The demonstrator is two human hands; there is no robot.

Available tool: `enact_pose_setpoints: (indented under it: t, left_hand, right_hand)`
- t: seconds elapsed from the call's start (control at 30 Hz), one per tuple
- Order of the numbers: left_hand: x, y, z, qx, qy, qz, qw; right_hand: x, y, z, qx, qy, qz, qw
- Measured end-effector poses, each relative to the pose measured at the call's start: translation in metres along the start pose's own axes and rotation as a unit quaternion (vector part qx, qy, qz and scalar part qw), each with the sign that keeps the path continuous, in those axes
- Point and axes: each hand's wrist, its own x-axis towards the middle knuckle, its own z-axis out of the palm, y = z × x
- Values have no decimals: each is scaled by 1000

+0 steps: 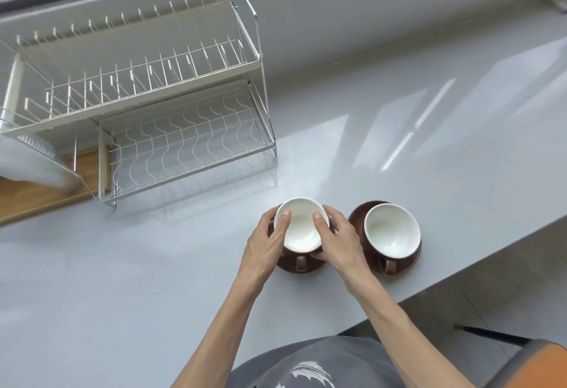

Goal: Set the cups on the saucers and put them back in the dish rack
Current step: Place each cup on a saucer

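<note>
- Nearest the camera: grey shirt (310,366) of the person, both bare forearms reaching forward over the grey counter (122,280).
- Left hand (267,243) wraps the left side of the left cup (300,228); thumb lies over the white rim, fingers hidden behind the brown wall.
- Right hand (336,243) grips the same cup from the right side, thumb on the rim, fingers curled under towards the saucer edge.
- Left cup: white inside, brown outside, handle pointing towards the person. It sits on the left saucer (302,268), of which only the near brown rim shows.
- Whether the cup-and-saucer pair is lifted or resting on the counter cannot be told.
- Right cup (391,231) stands upright on the right saucer (357,219), just beside the held pair, handle also towards the person; untouched.
- Farther back, to the left: two-tier wire dish rack (171,130), both tiers without cups or saucers.
- Wooden board (30,194) at the rack's lower left.
</note>
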Motion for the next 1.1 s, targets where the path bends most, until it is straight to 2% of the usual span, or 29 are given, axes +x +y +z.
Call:
enact_pose_setpoints:
  t: [0.33, 0.77, 0.97, 1.1]
  left_hand:
    - [-3, -5, -3, -19, -18, -5, 1000]
    - [1, -11, -2, -25, -15, -9, 1000]
    - [4, -20, -3, 23, -5, -4, 1000]
    - [5, -23, -7, 58, 29, 15, 998]
  right_hand:
    - [-7, 2, 3, 37, -5, 20, 999]
    - [-2, 5, 2, 13, -2, 3, 1000]
    - [-1, 6, -1, -93, 7, -47, 995]
    - [-2, 6, -3, -199, 38, -103, 974]
